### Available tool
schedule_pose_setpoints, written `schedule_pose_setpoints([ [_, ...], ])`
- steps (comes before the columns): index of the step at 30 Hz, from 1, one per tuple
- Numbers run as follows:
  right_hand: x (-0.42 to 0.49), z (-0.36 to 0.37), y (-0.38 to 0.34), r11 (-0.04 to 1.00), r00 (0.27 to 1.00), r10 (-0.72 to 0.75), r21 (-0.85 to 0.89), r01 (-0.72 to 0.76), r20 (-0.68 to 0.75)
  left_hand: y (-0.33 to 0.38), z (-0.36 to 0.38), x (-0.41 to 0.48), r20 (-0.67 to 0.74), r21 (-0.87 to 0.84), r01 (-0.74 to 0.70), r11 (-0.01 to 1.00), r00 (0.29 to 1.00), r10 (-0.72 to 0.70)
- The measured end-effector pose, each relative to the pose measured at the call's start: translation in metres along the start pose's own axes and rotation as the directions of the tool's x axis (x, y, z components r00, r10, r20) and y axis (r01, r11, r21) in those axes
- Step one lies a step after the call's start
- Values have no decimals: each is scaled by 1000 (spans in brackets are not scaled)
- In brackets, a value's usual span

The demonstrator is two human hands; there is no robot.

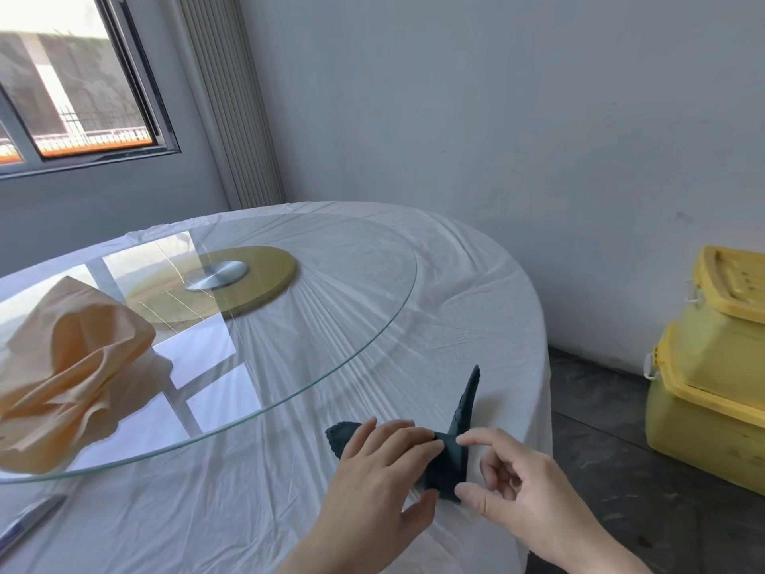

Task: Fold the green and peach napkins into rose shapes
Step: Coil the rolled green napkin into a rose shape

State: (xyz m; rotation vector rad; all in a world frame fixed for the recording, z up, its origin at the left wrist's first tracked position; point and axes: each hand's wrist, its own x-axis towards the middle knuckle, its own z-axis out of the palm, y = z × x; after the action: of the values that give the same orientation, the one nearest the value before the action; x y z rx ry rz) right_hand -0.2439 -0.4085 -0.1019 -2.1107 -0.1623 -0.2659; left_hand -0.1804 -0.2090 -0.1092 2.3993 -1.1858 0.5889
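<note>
Both hands are on the green napkin (449, 466), lower middle of the frame, on the white-clothed table (207, 524), just outside the glass turntable (289, 325).

Left hand (381, 474): fingers laid over the rolled body, thumb tucked at the near side. It holds the roll so the turns don't spring open. Judgement: this is the anchor hand.

Right hand (525, 486): narrow pinch. Index tip is on the far edge of the roll and thumb on the near edge, the other fingers curled in and idle. It grips the free end of the roll, probably to tighten or tuck it.

One tail (470, 399) stands up and leans slightly right, above the pinch. A second tip (341, 435) pokes out left from under my left fingers. My guess is both are kept free on purpose as leaves. The roll itself is mostly hidden by my hands, so I can't tell how tight it is.

The peach napkin (70, 366) sits at the left of the frame on the glass, bunched and loose, well apart from my hands and not yet a rose. It's parked there so the cloth area in front stays free for working.

Progress: green is mid-shaping, peach still to do. Risk: the roll could unwind if either grip slackens.

Yellow bins (712, 366) are stacked on the floor at the right edge, not involved.
</note>
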Motion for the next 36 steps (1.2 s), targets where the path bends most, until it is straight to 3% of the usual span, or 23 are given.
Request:
schedule_pose_setpoints([
  [7,6,4,7,997,999,16,-72,-18,-31,-2,3,16,100,5,79,997,992,-79],
  [15,23,-3,15,994,995,99,-50,-101,-31,0,16,14,-18,-68,55,996,998,-57],
  [19,29,-8,18,991,993,114,-66,-116,-32,-3,16,22,24,-56,88,995,996,-87],
  [25,23,-8,20,992,1000,24,-127,-24,-4,-8,15,40,156,-87,166,982,976,-152],
  [30,28,-12,25,983,999,34,-182,-33,-1,-10,12,56,217,-43,147,988,967,-135],
  [36,39,-19,32,976,994,112,-187,-114,-19,-8,22,51,114,-29,143,989,984,-139],
])
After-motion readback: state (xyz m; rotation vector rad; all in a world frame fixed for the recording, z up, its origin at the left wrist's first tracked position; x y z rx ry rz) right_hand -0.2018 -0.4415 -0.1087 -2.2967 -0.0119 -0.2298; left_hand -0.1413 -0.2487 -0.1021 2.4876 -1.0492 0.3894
